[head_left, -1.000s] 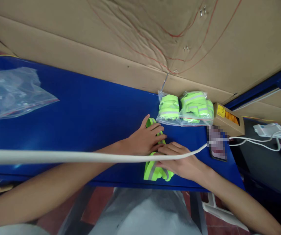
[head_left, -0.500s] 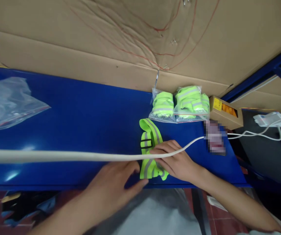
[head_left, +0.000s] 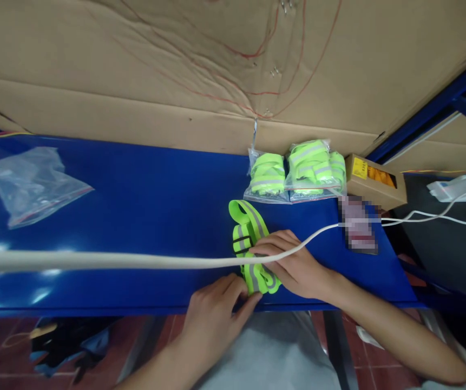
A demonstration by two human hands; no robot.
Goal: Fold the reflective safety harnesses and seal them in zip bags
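Resting palm-down across the right side of the neon-yellow reflective strap (head_left: 258,223), the right hand (head_left: 291,262) has its fingers bent over the folds; gripping or merely pressing, I can't tell! And down at the strap's near end, it's the left hand (head_left: 216,306), thumb and fingers curved toward each other, touching the fabric; a firm pinch can't be made out. The strap lies folded on the blue surface (head_left: 155,184), a loop at its far end, a black slider buckle (head_left: 242,251) on its left side. Just beyond the strap, two bags side by side, the left packed bag (head_left: 268,173) and the right packed bag (head_left: 314,168), both full of neon bands. Right of the strap, a phone (head_left: 360,235); farther back on that side, a windowed cardboard box (head_left: 373,197). Well left of the strap, a flattened clear zip bag (head_left: 33,184). And a white cable (head_left: 115,260) cuts across the view in front of the strap!
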